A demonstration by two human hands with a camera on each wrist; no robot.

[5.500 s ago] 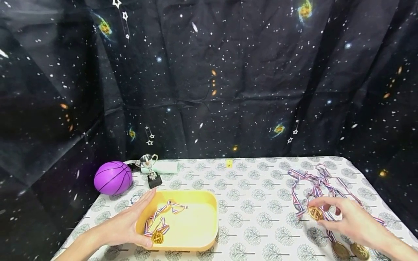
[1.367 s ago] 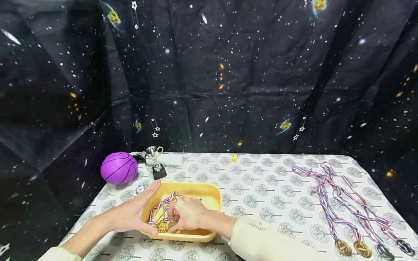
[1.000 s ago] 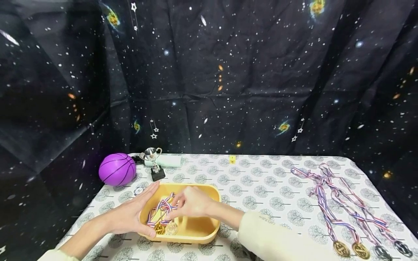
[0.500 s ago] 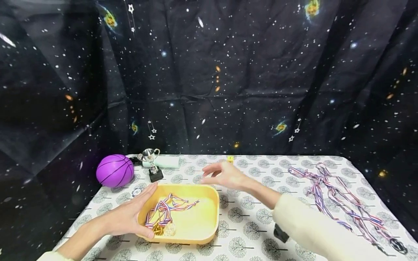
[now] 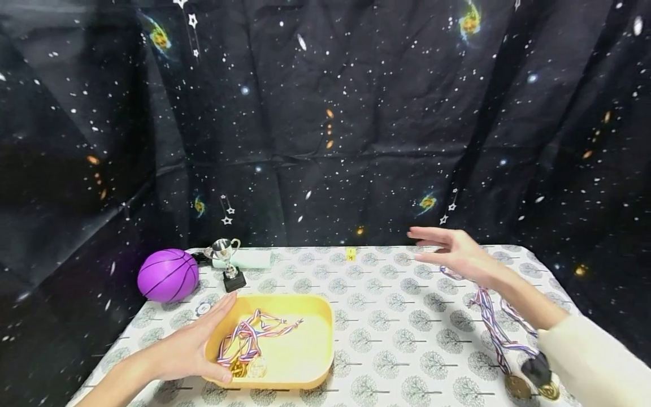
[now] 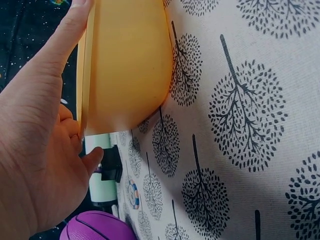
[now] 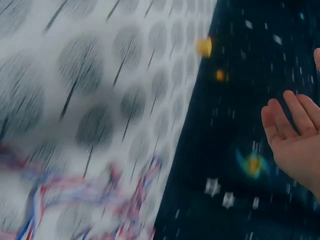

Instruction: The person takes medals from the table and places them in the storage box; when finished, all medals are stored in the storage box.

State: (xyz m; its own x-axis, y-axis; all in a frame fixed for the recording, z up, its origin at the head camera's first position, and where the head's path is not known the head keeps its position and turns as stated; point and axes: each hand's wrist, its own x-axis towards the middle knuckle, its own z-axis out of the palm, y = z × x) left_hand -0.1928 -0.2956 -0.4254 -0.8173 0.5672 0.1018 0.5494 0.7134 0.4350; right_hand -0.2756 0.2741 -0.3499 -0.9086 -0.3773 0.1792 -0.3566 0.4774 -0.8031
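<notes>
My left hand holds the left end of a yellow plastic tub, thumb over the front corner and fingers along the side. In the left wrist view the tub's outer wall rises beside the palm. Inside lie a gold medal and a paler medal, with striped ribbons heaped at the left. Over the table's far right my right hand hovers with fingers extended, holding nothing. Beneath that arm are more medal ribbons and a gold medal, partly hidden by the sleeve and wrist camera.
A purple ball and a small silver trophy cup on a black base stand behind the tub at left. A pale green roll lies there too. A dark starry curtain hangs along the table's back edge.
My right hand has let go of the medal ribbon inside the tub, lifted out and swung right over the ribbons on the table. The left hand stays at the tub.
</notes>
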